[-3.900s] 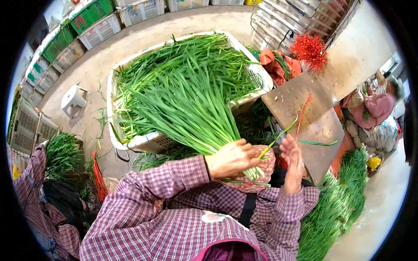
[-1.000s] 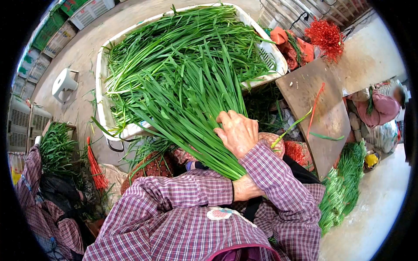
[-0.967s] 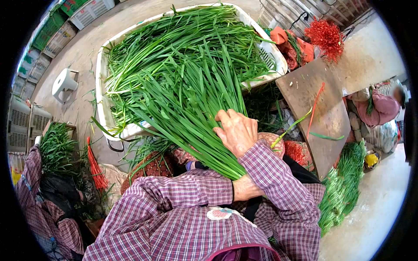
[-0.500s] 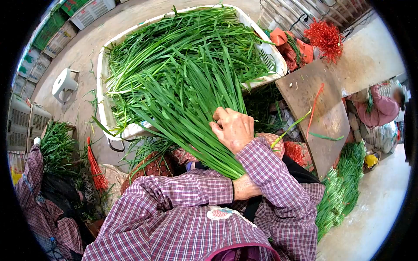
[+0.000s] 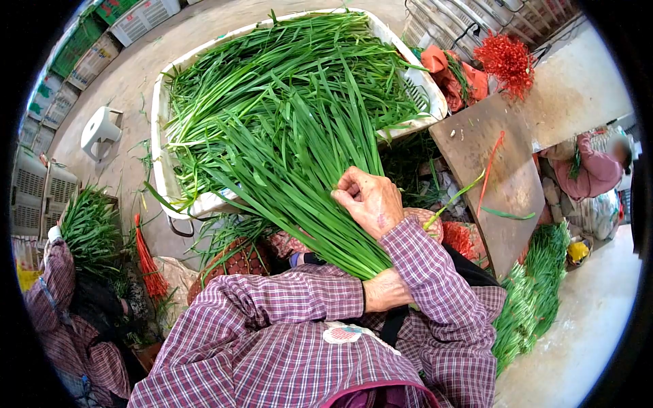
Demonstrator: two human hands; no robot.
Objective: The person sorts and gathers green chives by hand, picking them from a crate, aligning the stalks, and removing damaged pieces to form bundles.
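Note:
A thick bunch of garlic chives (image 5: pixel 320 214) slants from my lap up over the near rim of a white crate (image 5: pixel 160 129). Its lower end is in my left hand (image 5: pixel 386 291), whose fingers are mostly hidden beneath the bunch and my right forearm. My right hand (image 5: pixel 371 200) is on the right side of the bunch, thumb and forefinger pinched together at the leaves. Whatever lies between those fingertips is too small to make out. More loose garlic chives (image 5: pixel 238 88) fill the crate.
A brown board (image 5: pixel 503 177) at the right bears a red tie and stray leaves. Bundled chives (image 5: pixel 534 292) lie on the floor beyond. Red ties (image 5: pixel 505 64) stand at the back right. Co-workers sit at left (image 5: pixel 85 326) and right (image 5: pixel 592 166). A white stool (image 5: pixel 102 132) stands behind left.
My right hand has shifted slightly, its thumb and forefinger now closer together above the leaves. My left hand keeps its place at the bunch's lower end. The left co-worker's arm has moved.

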